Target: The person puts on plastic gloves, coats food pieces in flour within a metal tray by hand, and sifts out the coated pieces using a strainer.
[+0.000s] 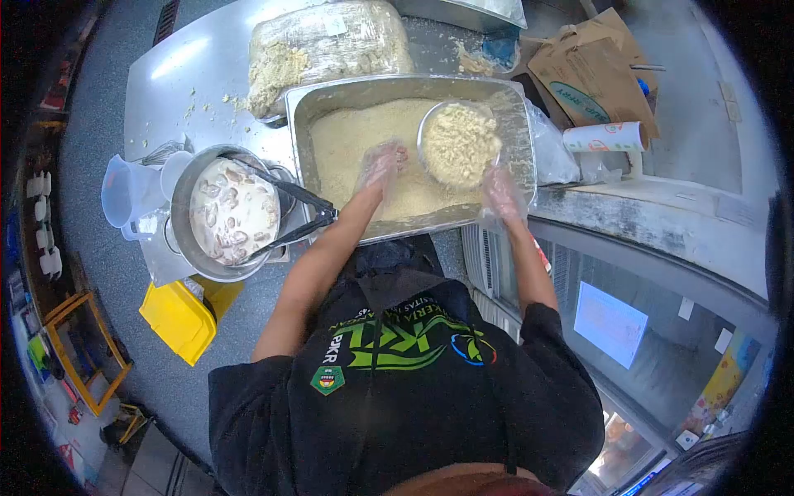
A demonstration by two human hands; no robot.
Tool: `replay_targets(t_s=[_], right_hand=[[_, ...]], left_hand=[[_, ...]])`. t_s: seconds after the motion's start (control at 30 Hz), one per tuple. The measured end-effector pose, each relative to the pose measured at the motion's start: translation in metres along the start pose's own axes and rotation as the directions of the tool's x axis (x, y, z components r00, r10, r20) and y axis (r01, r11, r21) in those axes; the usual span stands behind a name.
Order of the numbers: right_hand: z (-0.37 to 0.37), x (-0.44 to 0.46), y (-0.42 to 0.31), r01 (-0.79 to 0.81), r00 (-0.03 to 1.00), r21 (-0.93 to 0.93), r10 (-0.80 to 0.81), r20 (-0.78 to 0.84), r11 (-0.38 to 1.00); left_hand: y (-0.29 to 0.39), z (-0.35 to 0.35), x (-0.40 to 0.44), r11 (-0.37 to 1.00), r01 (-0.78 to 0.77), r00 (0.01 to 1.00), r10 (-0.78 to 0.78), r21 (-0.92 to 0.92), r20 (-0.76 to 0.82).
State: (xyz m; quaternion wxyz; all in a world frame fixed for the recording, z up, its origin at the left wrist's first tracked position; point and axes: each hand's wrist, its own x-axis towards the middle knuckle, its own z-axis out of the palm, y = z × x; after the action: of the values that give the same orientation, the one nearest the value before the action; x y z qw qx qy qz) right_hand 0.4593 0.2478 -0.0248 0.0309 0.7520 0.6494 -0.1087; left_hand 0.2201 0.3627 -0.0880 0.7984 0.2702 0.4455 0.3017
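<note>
A deep steel pan (pixel 291 132) holds pale flour (pixel 347 136). Inside it, toward the right end, is a round metal-rimmed bowl or sieve (pixel 420 140) heaped with pale, lumpy crumbs (pixel 460 142). My right hand (pixel 503 196), in a clear plastic glove, grips its near rim. My left hand (pixel 384 165), also gloved, is over the flour to the left of the round vessel; its fingers look loosely apart, with nothing visible in them. Whether it touches the flour is hard to tell. The underside of the vessel is hidden.
Left of the pan, a steel pot (pixel 184 198) holds pieces in white liquid, with black-handled tongs (pixel 310 198) across it. A clear jug (pixel 124 197) and whisk (pixel 169 151) are beside it. Behind lies a plastic-wrapped bulk (pixel 347 41). Paper bags (pixel 591 74) stand right.
</note>
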Motion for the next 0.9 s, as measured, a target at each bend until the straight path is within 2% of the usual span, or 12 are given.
replay_targets(t_s=[0.1, 0.17, 0.23, 0.33, 0.37, 0.43, 0.57, 0.63, 0.73, 0.77, 0.87, 0.9], right_hand=[[0.019, 0.005, 0.012, -0.004, 1.0, -0.056, 0.004, 0.011, 0.998], [0.018, 0.004, 0.01, -0.025, 0.999, -0.031, 0.026, 0.042, 0.999], [0.006, 0.003, -0.008, -0.083, 0.993, 0.134, 0.071, 0.094, 0.988], [-0.003, -0.001, -0.009, 0.083, 0.96, 0.097, -0.053, -0.277, 0.992], [-0.006, -0.001, -0.011, 0.06, 0.979, 0.067, -0.046, -0.198, 0.996], [-0.008, -0.001, -0.02, 0.024, 0.999, 0.008, -0.023, -0.037, 1.0], [0.011, -0.001, 0.003, 0.08, 0.98, 0.101, -0.06, -0.189, 0.992], [0.021, 0.001, 0.004, 0.205, 0.951, -0.079, -0.217, -0.219, 0.976], [0.014, 0.005, 0.009, 0.008, 0.972, 0.346, 0.073, -0.222, 0.938], [0.009, 0.002, 0.004, 0.015, 0.968, 0.314, 0.064, -0.241, 0.949], [0.001, 0.004, -0.004, 0.025, 0.974, 0.21, 0.024, -0.227, 0.977], [0.009, 0.009, 0.006, 0.012, 0.985, 0.172, 0.018, -0.17, 0.985]], left_hand=[[0.009, 0.0, -0.016, 0.895, -0.152, 0.986, 0.168, 0.42, -0.002], [0.018, 0.001, -0.031, 0.657, -0.336, 0.925, 0.364, 0.675, 0.107], [0.035, 0.011, -0.041, 0.776, -0.297, 0.948, 0.308, 0.556, 0.077], [0.034, 0.01, -0.038, 0.961, -0.124, 0.992, 0.119, 0.248, 0.038], [0.033, 0.009, -0.034, 0.992, -0.047, 0.998, 0.043, 0.114, 0.035], [0.034, 0.008, -0.033, 0.891, -0.172, 0.983, 0.184, 0.421, 0.012], [-0.006, -0.013, 0.001, 0.512, -0.411, 0.894, 0.386, 0.754, 0.226], [-0.008, -0.013, 0.008, 0.644, -0.369, 0.918, 0.364, 0.67, 0.156], [-0.006, -0.006, 0.008, 0.948, -0.106, 0.994, 0.113, 0.301, -0.006], [-0.003, -0.002, 0.007, 0.994, 0.024, 0.999, -0.02, 0.109, -0.037], [0.0, -0.004, -0.001, 0.957, -0.193, 0.965, 0.225, 0.215, -0.133], [-0.015, -0.014, 0.018, 0.766, -0.154, 0.93, 0.326, 0.624, -0.17]])
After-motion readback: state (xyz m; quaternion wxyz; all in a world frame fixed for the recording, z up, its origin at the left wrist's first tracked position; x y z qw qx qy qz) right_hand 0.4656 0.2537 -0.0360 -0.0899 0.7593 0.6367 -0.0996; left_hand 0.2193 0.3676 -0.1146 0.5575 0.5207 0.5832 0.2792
